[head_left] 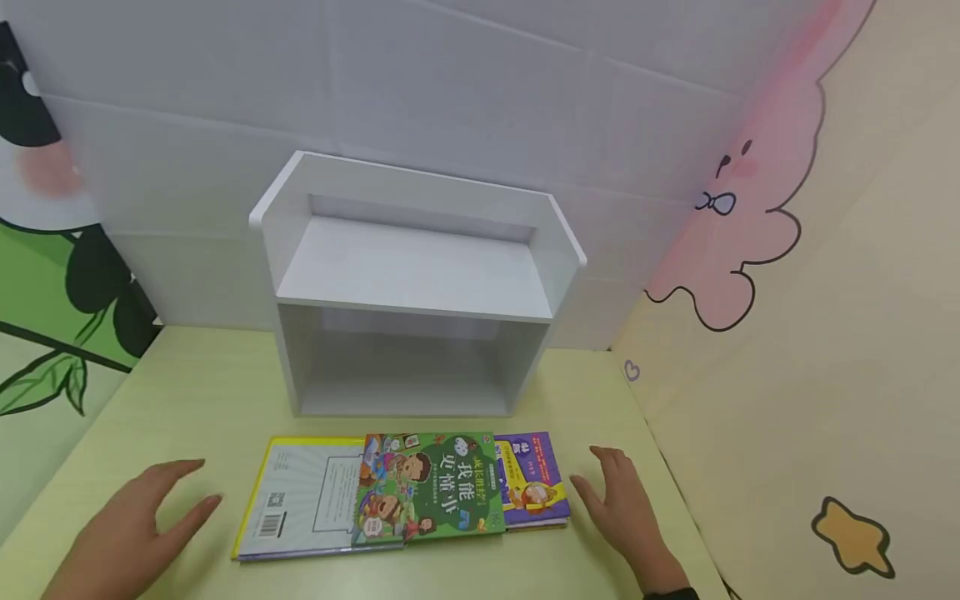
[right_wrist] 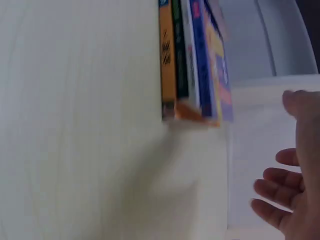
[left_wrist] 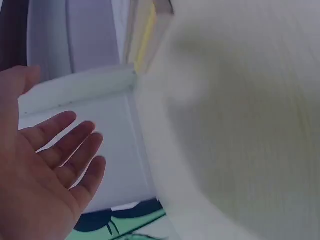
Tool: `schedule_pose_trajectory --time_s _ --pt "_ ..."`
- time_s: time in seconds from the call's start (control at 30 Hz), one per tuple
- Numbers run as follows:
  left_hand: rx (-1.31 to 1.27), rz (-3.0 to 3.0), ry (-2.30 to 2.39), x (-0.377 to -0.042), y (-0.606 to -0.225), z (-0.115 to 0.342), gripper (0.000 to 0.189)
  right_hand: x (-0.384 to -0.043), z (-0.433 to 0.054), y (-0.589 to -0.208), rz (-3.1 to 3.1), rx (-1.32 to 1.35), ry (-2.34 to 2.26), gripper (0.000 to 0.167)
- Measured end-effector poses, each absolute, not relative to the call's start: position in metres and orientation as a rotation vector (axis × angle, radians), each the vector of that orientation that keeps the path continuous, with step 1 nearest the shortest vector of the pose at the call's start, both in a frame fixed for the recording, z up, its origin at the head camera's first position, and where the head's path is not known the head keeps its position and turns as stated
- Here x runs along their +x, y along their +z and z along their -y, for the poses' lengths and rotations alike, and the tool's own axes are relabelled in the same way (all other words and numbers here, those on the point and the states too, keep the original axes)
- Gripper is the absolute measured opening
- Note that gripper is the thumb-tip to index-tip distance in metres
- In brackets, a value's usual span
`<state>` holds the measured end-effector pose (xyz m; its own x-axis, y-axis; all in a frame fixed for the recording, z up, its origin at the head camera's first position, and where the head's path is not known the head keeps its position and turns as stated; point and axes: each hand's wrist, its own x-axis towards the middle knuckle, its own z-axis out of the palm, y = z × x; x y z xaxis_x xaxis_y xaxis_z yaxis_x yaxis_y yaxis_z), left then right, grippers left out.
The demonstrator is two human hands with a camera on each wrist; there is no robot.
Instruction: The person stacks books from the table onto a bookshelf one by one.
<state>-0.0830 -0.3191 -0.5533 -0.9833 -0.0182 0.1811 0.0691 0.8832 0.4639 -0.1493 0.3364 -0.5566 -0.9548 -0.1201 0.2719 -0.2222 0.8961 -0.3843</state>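
Three books [head_left: 405,496] on pale green table [head_left: 187,383], white shelf [head_left: 412,283] behind; both hands spread, empty.

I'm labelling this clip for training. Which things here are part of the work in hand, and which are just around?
In hand: left hand, right hand, yellow-edged book, green book, purple book.
Around: white shelf, table, wall drawings.

Left hand [head_left: 138,517]: lower left of head view, palm down, fingers straight and slightly spread, thumb splayed toward centre, holding nothing. In left wrist view, open palm [left_wrist: 40,170] at lower left, fingers extended.

Right hand [head_left: 622,508]: lower right of head view, fingers relaxed, pointing up-frame, empty; dark cuff at wrist. Right wrist view: fingertips [right_wrist: 280,185] loosely bent, right edge.
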Motion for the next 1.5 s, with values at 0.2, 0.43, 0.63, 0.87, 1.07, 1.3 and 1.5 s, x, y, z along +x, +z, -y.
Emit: schedule_pose_trajectory --time_s 0.2,0.43,0.63,0.87,1.07,1.3,1.5 --pt "0.056 2.985 -1.244 -0.091 -0.540 0.252 0.054 -0.145 -0.273 -0.543 2.911 0.127 1.136 0.045" --pt "0.165 2.880 -1.677 -0.102 -0.543 0.178 0.053 -0.146 -0.218 -0.534 2.938 -0.089 1.591 0.049" --pt "0.234 2.801 -1.853 -0.106 -0.541 0.150 0.061 -0.147 -0.203 -0.528 2.862 -0.294 1.819 0.054" --pt "0.308 2.787 -1.957 -0.110 -0.538 0.149 0.068 -0.147 -0.203 -0.527 2.865 -0.332 1.980 0.056" --pt "0.342 2.833 -1.972 -0.110 -0.547 0.148 0.053 -0.142 -0.201 -0.533 2.938 -0.301 1.957 0.042" --pt "0.344 2.694 -2.033 -0.105 -0.547 0.141 0.036 -0.136 -0.202 -0.535 2.806 -0.303 2.039 0.031" --pt "0.329 2.573 -2.182 -0.105 -0.533 0.145 0.035 -0.137 -0.208 -0.515 2.700 -0.204 2.170 0.037"
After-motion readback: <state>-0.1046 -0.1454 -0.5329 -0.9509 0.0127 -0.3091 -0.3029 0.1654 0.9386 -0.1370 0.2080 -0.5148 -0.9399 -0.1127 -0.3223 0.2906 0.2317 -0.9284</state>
